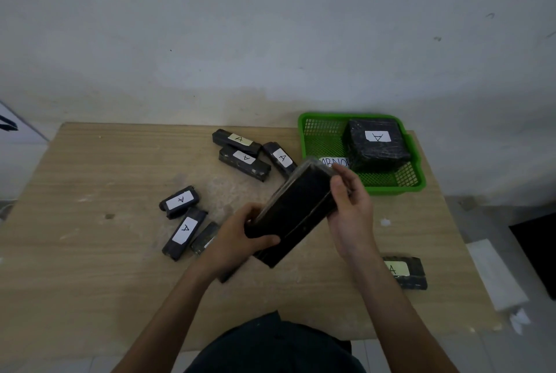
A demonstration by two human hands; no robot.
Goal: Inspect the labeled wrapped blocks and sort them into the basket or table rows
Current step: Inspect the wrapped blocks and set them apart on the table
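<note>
Both hands hold one large black wrapped block above the middle of the wooden table, tilted with its far end up. My left hand grips its near end, and my right hand grips its right side near the top. No label shows on its visible faces. The green basket at the back right holds a big black block labeled A. Several smaller blocks labeled A lie on the table: three at the back centre and three at the left.
Another block with a yellowish A label lies near the table's right front edge, partly behind my right forearm. A white paper tag sits on the basket's front left. A white wall stands behind the table. White sheets lie on the floor at right.
</note>
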